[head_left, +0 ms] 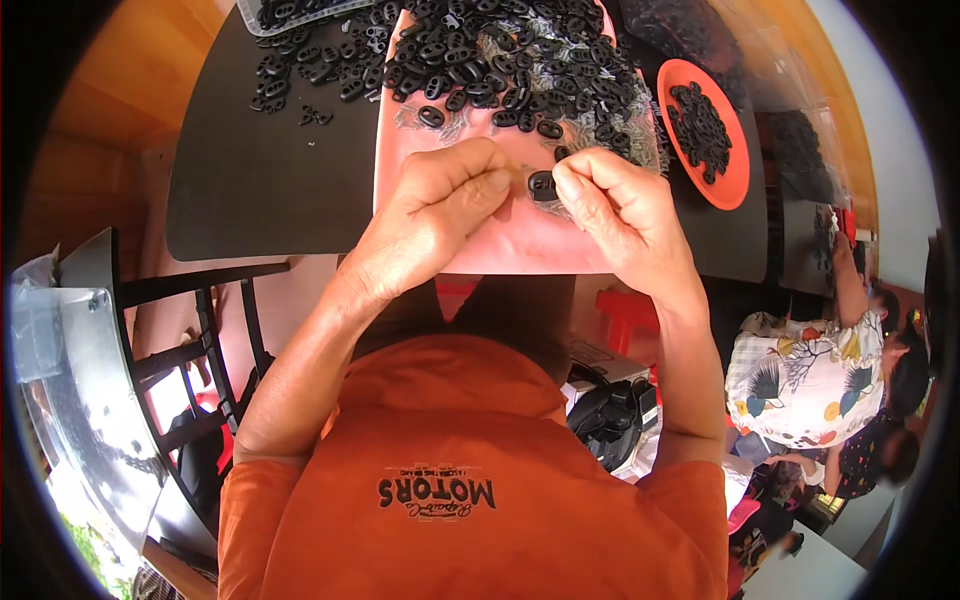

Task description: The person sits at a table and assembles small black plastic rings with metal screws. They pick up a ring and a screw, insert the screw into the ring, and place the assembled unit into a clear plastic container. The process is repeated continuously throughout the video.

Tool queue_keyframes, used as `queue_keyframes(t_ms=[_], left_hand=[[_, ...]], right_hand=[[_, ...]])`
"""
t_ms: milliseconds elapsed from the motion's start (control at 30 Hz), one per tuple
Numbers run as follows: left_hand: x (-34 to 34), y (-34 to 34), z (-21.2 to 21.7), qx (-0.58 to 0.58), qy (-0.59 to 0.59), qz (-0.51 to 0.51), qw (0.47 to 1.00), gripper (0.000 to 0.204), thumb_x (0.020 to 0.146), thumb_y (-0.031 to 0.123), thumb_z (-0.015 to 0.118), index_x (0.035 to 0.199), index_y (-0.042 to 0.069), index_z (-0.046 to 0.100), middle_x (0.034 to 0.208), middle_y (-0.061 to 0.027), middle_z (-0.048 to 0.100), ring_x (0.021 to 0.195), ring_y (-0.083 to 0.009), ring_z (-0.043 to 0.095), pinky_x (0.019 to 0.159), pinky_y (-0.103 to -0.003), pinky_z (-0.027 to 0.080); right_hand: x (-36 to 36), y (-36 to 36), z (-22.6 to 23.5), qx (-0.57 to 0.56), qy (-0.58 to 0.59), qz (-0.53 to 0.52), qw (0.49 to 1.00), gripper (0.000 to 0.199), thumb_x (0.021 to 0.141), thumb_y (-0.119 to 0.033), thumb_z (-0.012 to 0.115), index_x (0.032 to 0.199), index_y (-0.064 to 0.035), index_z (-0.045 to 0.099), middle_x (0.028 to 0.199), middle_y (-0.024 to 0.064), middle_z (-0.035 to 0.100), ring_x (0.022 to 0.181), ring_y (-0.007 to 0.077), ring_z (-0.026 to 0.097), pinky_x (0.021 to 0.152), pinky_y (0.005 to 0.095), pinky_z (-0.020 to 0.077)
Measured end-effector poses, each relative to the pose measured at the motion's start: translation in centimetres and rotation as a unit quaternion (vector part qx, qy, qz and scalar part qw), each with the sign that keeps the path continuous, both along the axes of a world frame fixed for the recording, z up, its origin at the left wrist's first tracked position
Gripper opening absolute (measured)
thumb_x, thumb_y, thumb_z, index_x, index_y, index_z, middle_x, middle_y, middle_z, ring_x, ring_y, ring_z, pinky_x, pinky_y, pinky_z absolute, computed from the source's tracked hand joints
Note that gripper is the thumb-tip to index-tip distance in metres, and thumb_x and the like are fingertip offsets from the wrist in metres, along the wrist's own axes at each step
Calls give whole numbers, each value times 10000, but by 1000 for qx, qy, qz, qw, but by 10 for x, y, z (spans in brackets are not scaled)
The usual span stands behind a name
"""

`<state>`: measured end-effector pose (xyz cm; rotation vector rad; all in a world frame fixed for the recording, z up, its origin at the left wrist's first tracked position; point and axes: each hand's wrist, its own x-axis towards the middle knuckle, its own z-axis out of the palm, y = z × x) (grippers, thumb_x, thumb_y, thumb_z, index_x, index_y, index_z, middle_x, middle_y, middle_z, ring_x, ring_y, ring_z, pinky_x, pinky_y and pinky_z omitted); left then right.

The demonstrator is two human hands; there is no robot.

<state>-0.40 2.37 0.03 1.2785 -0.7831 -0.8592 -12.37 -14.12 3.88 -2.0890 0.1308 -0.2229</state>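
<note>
Over the near part of a pink cloth (480,252), both my hands are raised close together. My right hand (630,205) pinches a black oval two-hole cord lock (541,185) between thumb and fingers, its face turned up. A short gap to the left of it, my left hand (445,205) is closed with thumb against forefinger. Whatever those fingertips may hold is too small to make out. Beyond the hands, many loose black cord locks (460,62) lie heaped on the cloth. Small clear, thin pieces (645,135) are scattered among them.
An orange-red plate (735,180) of small black parts stands at the right. More black pieces (300,65) lie on the dark table (270,190) at the left, by a clear tray (262,27). A black-framed chair (180,355) is lower left; other people sit at the right.
</note>
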Motion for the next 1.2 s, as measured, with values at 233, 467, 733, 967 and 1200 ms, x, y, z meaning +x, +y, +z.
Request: queue_keyframes(t_ms=[233,467,733,967,1200], left_hand=[[0,1,-1,-5,14,17,1000,146,918,39,482,965,-37,597,838,-39,581,761,-92,498,688,-233,419],[-2,-2,-6,-34,-69,26,997,169,924,50,492,1005,-44,607,859,-57,600,780,-137,539,717,-252,443],[-1,-2,-1,-16,-11,-3,1000,209,997,168,501,916,-6,585,721,9,522,635,-62,449,564,-227,385],[3,-3,-1,-5,102,-17,995,187,1000,174,503,890,41,574,688,52,488,543,-12,360,454,-198,287],[1,-9,0,19,77,1,997,169,990,164,526,908,27,581,701,72,455,569,-7,352,473,-194,284]], right_hand=[[-8,-1,3,-12,-3,-35,999,197,953,-120,584,857,52,579,674,32,504,619,79,444,559,257,392],[-6,1,9,-21,-15,-28,999,197,952,-113,584,852,56,593,692,34,521,634,78,452,574,254,397],[7,7,4,-1,-8,-2,1000,194,960,-113,568,857,52,574,670,42,477,618,81,414,555,261,387],[10,5,8,-16,5,-15,1000,214,979,-168,540,887,25,549,648,85,468,581,156,451,547,328,394],[20,1,-4,-134,-81,22,987,151,947,-110,555,852,7,541,681,172,518,591,354,501,549,389,412]])
